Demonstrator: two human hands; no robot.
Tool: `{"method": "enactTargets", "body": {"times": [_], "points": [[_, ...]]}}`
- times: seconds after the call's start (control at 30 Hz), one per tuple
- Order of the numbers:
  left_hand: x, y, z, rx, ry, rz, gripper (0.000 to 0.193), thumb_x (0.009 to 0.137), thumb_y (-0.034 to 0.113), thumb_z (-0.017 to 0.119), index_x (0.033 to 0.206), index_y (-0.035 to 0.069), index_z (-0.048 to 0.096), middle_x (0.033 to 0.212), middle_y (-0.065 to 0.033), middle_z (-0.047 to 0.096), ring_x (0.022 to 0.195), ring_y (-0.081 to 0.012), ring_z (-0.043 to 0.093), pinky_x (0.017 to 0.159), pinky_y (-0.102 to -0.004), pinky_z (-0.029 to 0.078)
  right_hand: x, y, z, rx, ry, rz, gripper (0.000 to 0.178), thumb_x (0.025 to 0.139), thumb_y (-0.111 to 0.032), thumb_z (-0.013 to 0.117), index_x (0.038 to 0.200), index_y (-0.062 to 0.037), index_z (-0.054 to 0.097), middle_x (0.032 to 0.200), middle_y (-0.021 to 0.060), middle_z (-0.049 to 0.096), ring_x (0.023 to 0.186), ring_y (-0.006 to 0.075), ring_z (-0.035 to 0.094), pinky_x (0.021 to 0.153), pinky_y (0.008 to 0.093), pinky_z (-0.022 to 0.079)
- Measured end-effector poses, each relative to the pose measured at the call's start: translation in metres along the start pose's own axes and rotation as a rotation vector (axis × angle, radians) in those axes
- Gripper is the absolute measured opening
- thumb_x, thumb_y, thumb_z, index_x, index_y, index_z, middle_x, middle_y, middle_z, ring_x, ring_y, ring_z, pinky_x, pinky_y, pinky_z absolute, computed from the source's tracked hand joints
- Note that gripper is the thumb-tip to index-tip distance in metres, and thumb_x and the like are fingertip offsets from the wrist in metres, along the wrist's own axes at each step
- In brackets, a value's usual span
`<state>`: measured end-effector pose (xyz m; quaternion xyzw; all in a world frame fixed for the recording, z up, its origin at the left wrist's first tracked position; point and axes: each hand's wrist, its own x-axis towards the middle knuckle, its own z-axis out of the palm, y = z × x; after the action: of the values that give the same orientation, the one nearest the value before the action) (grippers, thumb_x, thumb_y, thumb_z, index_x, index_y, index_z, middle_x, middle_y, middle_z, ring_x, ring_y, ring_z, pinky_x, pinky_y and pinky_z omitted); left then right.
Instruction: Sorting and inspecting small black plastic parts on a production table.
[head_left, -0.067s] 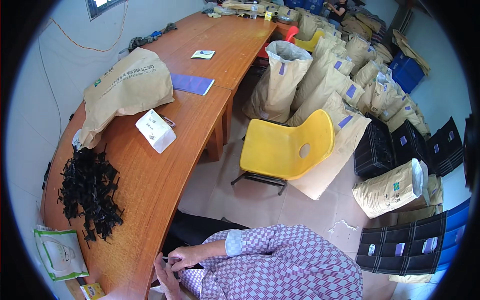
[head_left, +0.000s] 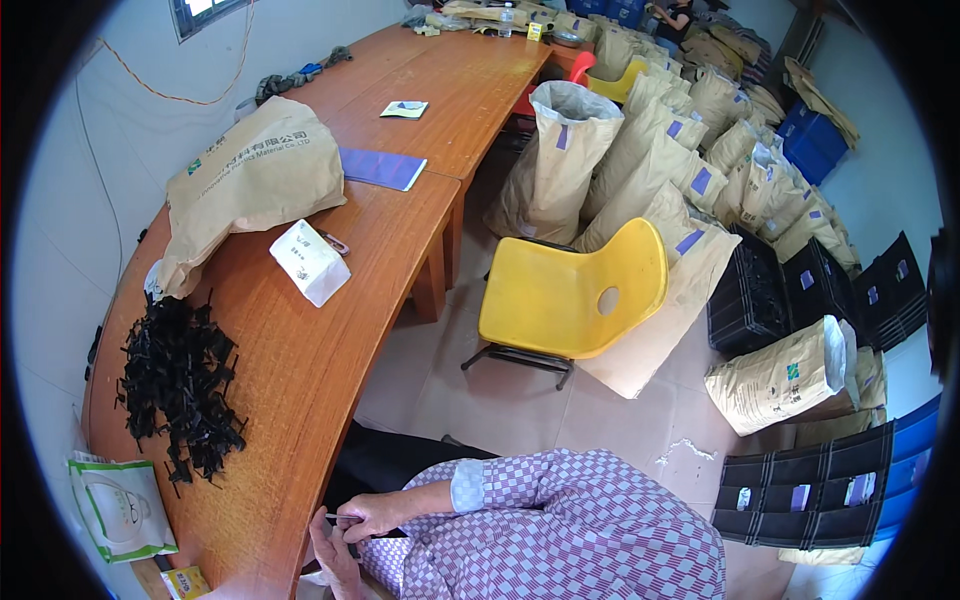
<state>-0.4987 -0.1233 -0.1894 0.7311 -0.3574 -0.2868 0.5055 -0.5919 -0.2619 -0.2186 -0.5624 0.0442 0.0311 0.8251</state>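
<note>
I'm pinching a slim grey tool (head_left: 338, 516) in right hand (head_left: 374, 513); left hand (head_left: 338, 560) extending fingers, hold unclear. Tangled black plastic parts (head_left: 180, 375) sitting on brown wooden counter (head_left: 290, 385), likely for reach.

Pile (head_left: 182, 385): on table (head_left: 290, 380), left of hands (head_left: 370, 516).
Bag (head_left: 255, 165): on table, behind pile.
Chair (head_left: 535, 300): right of table.
Sacks (head_left: 570, 150): behind chair.

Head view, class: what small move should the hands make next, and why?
Perhaps ease the hands in over the table: they are close together at its edge, one gripping a thin object, and anything dropped there might miss the wood.
</note>
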Motion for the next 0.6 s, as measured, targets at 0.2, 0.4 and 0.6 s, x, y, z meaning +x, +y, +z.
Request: {"method": "enactTargets", "body": {"times": [0.2,0.4,0.6], "points": [[-0.004,-0.01,0.001,0.153,0.299,0.06,0.038,0.093,0.009,0.047,0.129,0.0,0.041,0.1,-0.0075,0.053,0.089,-0.015,0.052,0.083,-0.0282,0.042,-0.014,-0.015,-0.004,-0.256,0.308,-0.198,0.031,0.081,-0.023,0.066,0.091,0.0035,0.052,0.071,0.0106,0.058,0.065,0.0197,0.056,0.056,0.0327,0.044],[-0.01,0.009,0.015,-0.194,0.061,-0.026,0.063,0.085,-0.001,0.055,0.14,0.002,0.025,0.101,-0.012,0.053,0.092,-0.0177,0.054,0.081,-0.0271,0.045,-0.02,-0.022,-0.013,-0.405,0.393,-0.373,0.031,0.082,-0.016,0.064,0.1,0.0047,0.05,0.08,0.0181,0.059,0.072,0.0299,0.06,0.064,0.0386,0.047],[-0.01,0.02,0.021,-0.225,-0.004,-0.093,0.068,0.081,-0.007,0.055,0.14,-0.003,0.021,0.139,-0.0239,0.034,0.128,-0.029,0.038,0.104,-0.037,0.034,-0.021,-0.021,-0.012,-0.423,0.301,-0.322,0.028,0.08,-0.016,0.064,0.091,0.0051,0.05,0.075,0.0202,0.058,0.069,0.0334,0.06,0.061,0.0407,0.045]]}}
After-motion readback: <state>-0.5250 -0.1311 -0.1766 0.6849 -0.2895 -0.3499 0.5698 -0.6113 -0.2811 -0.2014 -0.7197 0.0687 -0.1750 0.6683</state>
